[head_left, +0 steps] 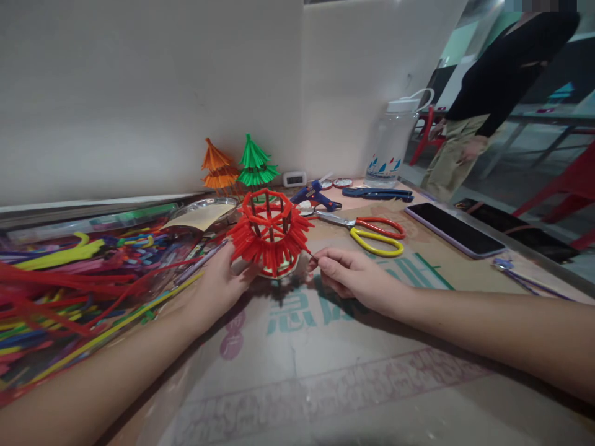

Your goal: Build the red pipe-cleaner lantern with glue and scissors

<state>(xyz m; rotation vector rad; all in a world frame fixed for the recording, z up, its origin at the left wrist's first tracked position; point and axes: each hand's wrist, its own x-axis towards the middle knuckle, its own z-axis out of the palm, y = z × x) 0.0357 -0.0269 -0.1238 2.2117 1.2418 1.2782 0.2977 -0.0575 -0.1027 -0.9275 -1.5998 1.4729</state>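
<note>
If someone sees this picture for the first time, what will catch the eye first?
The bright red tower, held in the left hand near the middle, stands out most. Behind it, an orange tower and a green tower stand by the pale wall. At left lies a heap of colourful strips.

Toward the upper right of the frame I see a clear water bottle [389, 145], and beyond it a person [506, 77] in a black top. Right of centre I get a phone [453, 229], screen dark; near the middle, a small white digital display [294, 179]. What I take for a red chair [560, 176] blurs at the far right
</note>
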